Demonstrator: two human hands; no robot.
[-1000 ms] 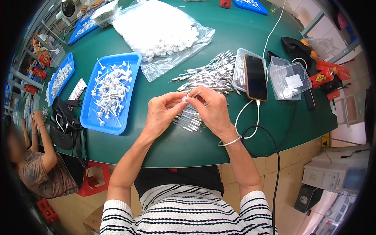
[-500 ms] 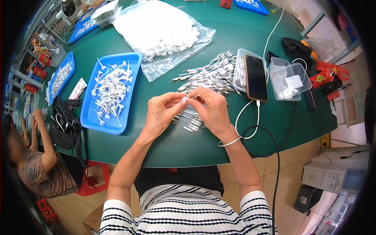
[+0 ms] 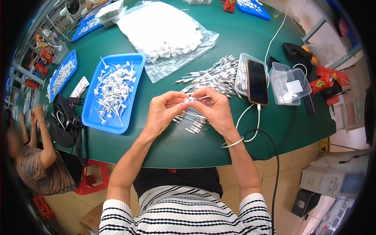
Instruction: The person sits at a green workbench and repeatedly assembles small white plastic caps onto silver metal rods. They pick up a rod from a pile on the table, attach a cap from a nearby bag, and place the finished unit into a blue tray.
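Observation:
Over the near part of the table, my left hand pinches a small white plastic cap between thumb and fingertips. My right hand grips a thin pale rod whose inner end meets the cap. How far the rod sits in it cannot be made out. Beneath my hands lies a row of slim rods with metal ends, partly covered by my fingers. Just beyond is a loose pile of similar rods. To the left, a blue tray holds many capped rods.
A clear bag of white caps lies at the back. Right of the pile, a phone with a white cable leans on a plastic box, near clear containers. A black bag and another person are at left.
The rod in my right hand now shows more clearly, pointing right from the cap. My right hand has shifted slightly right. The whole view has moved a little.

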